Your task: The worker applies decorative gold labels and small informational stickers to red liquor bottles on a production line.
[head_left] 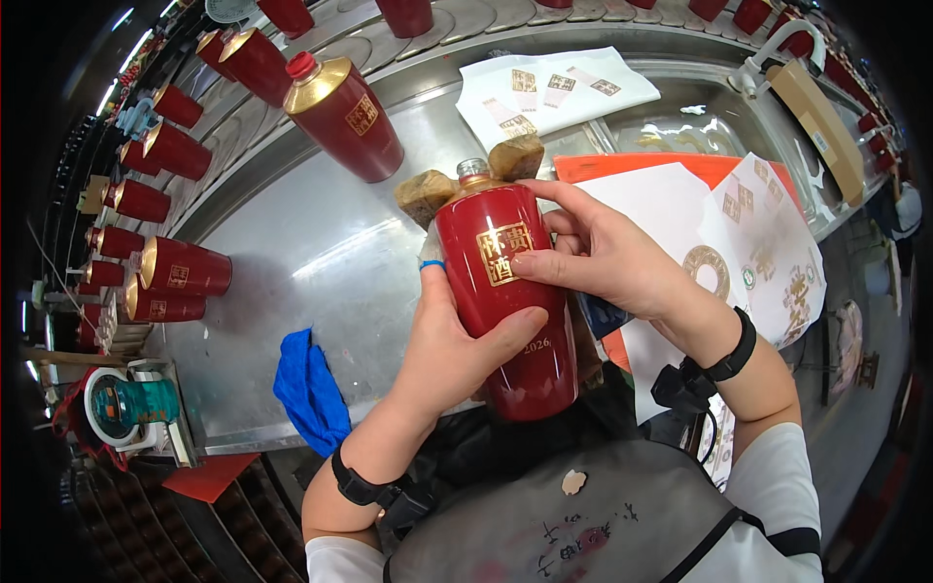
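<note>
A dark red bottle (pixel 525 379) with a gold shoulder lies tilted in front of me, its bare glass neck pointing away between two brownish blocks (pixel 515 157). Around its left side wraps my left hand (pixel 442 340), thumb across the lower front; a blue band shows on one finger. My right hand (pixel 607 248) grips the upper right side, with its thumb on the edge of a square gold label (pixel 504 255). The fingers behind the bottle are partly hidden. Beyond it, to the left, stands another red bottle (pixel 355 126) with a red cap and gold shoulder.
Label sheets (pixel 544 87) lie on the steel table (pixel 262 233) by a sink (pixel 671 126); more white sheets (pixel 671 209) lie on orange material at right. A blue cloth (pixel 309 389) sits near the left front. Red bottles line a conveyor (pixel 437 34) at the back and left.
</note>
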`<state>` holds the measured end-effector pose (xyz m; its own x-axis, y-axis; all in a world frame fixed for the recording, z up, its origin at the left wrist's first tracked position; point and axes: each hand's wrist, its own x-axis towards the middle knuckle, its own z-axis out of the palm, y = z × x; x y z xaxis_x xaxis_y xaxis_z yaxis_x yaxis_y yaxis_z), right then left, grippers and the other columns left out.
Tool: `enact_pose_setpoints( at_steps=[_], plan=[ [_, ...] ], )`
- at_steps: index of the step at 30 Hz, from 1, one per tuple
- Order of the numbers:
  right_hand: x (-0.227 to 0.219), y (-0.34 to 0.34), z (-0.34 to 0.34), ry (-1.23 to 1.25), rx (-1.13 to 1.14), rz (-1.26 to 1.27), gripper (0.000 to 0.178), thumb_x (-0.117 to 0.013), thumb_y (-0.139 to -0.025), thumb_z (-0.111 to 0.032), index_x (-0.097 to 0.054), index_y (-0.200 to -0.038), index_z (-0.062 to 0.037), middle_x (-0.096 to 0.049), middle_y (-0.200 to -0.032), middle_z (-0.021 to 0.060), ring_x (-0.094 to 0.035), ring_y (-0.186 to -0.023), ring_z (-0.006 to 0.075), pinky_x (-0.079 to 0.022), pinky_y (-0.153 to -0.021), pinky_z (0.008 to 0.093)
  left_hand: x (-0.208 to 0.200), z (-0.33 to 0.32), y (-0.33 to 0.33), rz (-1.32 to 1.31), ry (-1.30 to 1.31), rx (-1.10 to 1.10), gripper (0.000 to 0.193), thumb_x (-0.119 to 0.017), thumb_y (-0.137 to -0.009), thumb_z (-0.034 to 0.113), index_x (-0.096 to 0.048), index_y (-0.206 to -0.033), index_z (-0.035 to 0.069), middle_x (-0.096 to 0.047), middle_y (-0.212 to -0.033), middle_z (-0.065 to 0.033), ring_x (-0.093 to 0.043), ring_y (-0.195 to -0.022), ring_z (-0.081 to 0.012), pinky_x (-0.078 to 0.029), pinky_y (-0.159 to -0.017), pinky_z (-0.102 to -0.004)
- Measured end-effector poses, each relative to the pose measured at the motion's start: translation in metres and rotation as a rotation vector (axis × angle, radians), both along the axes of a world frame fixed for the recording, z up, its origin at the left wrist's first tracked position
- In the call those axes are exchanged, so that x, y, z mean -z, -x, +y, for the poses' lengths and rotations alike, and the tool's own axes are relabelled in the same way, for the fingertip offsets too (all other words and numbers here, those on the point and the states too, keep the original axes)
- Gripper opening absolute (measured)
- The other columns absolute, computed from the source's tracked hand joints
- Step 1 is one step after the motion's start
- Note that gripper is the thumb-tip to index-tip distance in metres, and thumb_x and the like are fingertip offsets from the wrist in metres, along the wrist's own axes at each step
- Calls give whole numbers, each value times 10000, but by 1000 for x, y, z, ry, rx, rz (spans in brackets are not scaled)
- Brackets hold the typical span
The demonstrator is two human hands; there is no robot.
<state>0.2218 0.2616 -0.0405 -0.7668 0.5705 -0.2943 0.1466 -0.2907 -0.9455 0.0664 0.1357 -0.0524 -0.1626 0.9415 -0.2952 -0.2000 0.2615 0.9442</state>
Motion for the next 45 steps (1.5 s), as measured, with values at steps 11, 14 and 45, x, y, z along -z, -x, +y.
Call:
enact_pose_setpoints(
  at_steps=[11,14,45],
  plan=[
    [1,2,3,-7,-5,-13,682,-721,-874,-88,-352,-1443,-11,-619,-1230,113,-613,-1069,126,-480,-947,271,2,0,-2,-96,-51,-24,679,-740,-858,123,-279,-1340,-3,-552,-1252,-148,-592,-1138,-189,-518,-939,-352],
    [1,3,2,3,3,-4,690,-725,-871,-88,-348,-1443,-4,-619,-1234,116,-613,-1073,130,-479,-951,273,5,-1,-1,-103,-48,-34,642,-735,-863,113,-295,-1317,4,-554,-1246,-146,-596,-1126,-185,-523,-932,-350],
    [11,1,-2,-69,57,72,855,-808,-810,-256,-334,-1453,48,-669,-1065,89,-555,-720,32,-448,-670,188,1,-2,-1,-45,-51,10,606,-709,-852,81,-326,-1319,28,-569,-1227,-137,-611,-1094,-191,-524,-929,-359]
  ],
)
